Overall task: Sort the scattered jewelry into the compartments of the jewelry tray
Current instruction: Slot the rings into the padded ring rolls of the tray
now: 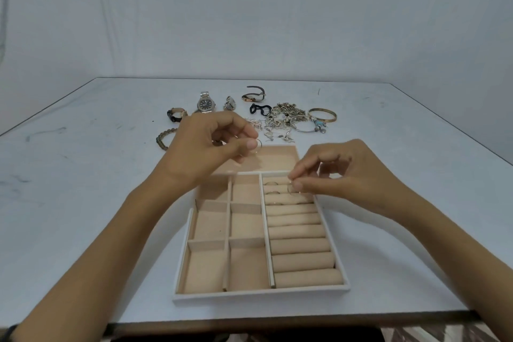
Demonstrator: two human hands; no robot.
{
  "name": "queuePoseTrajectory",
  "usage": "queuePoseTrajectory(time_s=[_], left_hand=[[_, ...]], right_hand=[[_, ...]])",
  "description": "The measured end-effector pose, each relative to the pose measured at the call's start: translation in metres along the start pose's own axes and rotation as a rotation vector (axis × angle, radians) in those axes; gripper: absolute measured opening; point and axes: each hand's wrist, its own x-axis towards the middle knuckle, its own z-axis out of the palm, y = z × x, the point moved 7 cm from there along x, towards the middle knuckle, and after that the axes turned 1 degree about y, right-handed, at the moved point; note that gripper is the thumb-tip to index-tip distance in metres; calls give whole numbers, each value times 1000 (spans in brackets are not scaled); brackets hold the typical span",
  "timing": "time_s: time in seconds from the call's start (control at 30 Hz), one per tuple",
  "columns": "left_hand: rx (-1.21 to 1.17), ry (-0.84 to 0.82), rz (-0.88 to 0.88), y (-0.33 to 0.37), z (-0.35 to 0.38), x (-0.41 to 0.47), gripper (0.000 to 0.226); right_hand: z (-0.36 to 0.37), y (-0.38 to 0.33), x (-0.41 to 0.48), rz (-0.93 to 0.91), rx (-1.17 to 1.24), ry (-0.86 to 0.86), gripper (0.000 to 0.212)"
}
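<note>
L hand (211,144) over far compartment of jewelry tray (261,294), thumb + forefinger pinching thin ring (258,146). R hand (341,172) pinches second ring (291,189) at far end of ring rolls (299,244); contact w/ roll: can't tell. Three seated rings (270,183) there. Jewelry pile (286,116), steel watch (206,104) on table beyond tray.

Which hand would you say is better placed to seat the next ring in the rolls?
Right: the right hand pinches a ring at the rolls; the left hand holds the other ring over the far compartment.
</note>
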Motion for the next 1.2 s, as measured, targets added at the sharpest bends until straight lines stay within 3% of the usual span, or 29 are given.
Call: queuePoseTrajectory(time_s=[0.6,1.2], left_hand=[[62,9,-11,-4,4,-3,10],[94,-1,-7,-3,5,-4,9]], right_hand=[[2,3,-20,-107,-105,-105,7],[0,7,-19,44,-138,-108,4]])
